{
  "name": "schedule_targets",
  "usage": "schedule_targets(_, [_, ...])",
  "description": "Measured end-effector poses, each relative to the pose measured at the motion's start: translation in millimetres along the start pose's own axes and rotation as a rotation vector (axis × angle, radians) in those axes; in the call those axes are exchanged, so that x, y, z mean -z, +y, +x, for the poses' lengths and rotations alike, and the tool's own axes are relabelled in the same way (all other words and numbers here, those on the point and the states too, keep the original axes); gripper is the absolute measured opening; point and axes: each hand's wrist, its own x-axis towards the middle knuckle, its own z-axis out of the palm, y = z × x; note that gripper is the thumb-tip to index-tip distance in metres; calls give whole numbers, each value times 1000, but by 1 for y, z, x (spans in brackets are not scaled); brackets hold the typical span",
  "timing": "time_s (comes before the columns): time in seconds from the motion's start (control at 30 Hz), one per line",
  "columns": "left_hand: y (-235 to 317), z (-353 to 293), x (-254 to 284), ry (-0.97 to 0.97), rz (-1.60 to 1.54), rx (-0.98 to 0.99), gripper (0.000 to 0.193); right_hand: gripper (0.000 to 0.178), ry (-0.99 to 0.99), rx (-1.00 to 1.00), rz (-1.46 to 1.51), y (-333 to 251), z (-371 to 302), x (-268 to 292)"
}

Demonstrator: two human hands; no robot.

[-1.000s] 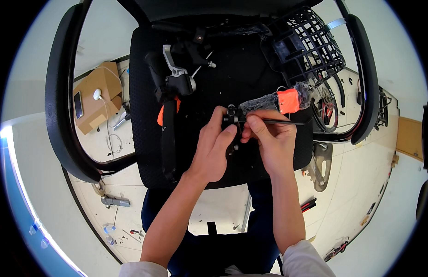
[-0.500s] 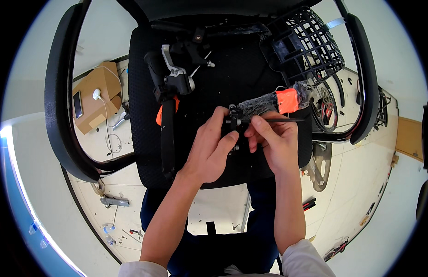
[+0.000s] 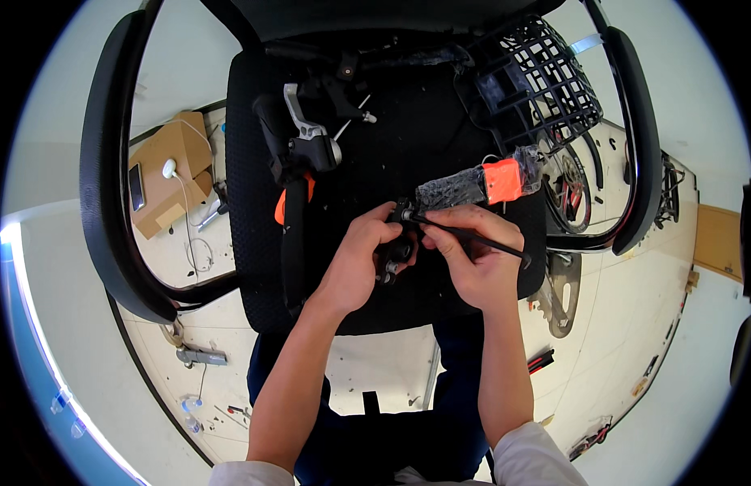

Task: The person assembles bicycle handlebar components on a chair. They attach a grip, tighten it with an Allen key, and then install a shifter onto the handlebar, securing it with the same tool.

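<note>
My left hand grips a small black clamp-like part with silver bolts, its fingers partly hidden behind it. In my right hand a thin black hex key is pinched between thumb and fingers, slanting down to the right. The key's inner end meets the upper bolt of the part; whether it sits in the bolt head cannot be made out. Just beyond my right hand lies a plastic-wrapped bundle with an orange piece. Both hands are over the black chair seat.
On the seat's left lies a handlebar grip with a silver brake lever. A black wire basket stands at the far right. Armrests flank the seat. A cardboard box and loose tools are on the floor.
The black part has been tilted and shifted slightly down and left. The hex key has swung from nearly level to slanting down right, its inner end now against the upper bolt.
</note>
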Motion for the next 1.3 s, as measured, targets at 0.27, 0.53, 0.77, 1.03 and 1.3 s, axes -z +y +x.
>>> schedule_targets(0.27, [0,-3,-7,161,409,-394,23,12,83,-406,435,-7,0,-6])
schedule_targets(0.53, [3,-5,-9,112,435,-319,27,8,75,-383,571,-4,-1,0])
schedule_targets(0.77, [-1,-2,-13,86,-11,-99,30,11,23,-71,227,0,0,-3])
schedule_targets(1.03, [-2,0,-8,146,173,-213,28,12,69,-421,424,-3,3,-1])
schedule_targets(1.3, [2,-3,-10,147,253,-263,28,9,55,-340,435,-5,1,-1])
